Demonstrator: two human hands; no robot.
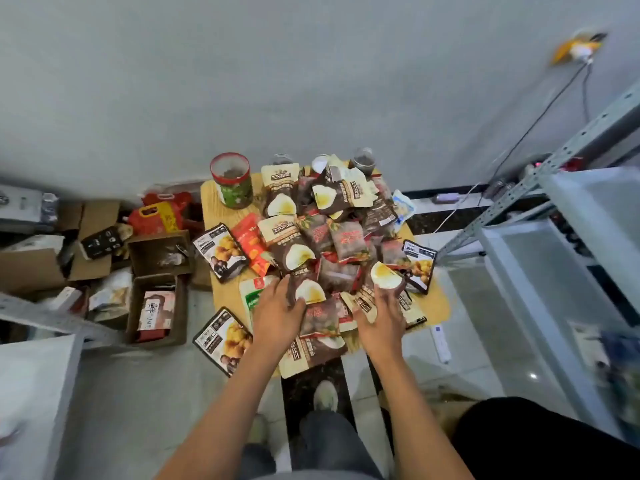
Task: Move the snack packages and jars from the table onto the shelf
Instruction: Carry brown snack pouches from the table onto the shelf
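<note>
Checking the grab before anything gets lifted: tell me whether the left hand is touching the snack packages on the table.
Touching. The head view shows the left hand lying on the brown snack packages, its fingers overlapping their surface with no gap.

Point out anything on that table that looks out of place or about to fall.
The black-and-yellow snack pouch at the near left corner of the small wooden table hangs mostly past the edge, as does the brown-and-cream pouch between the left hand and right hand. Either could slide off.
</note>
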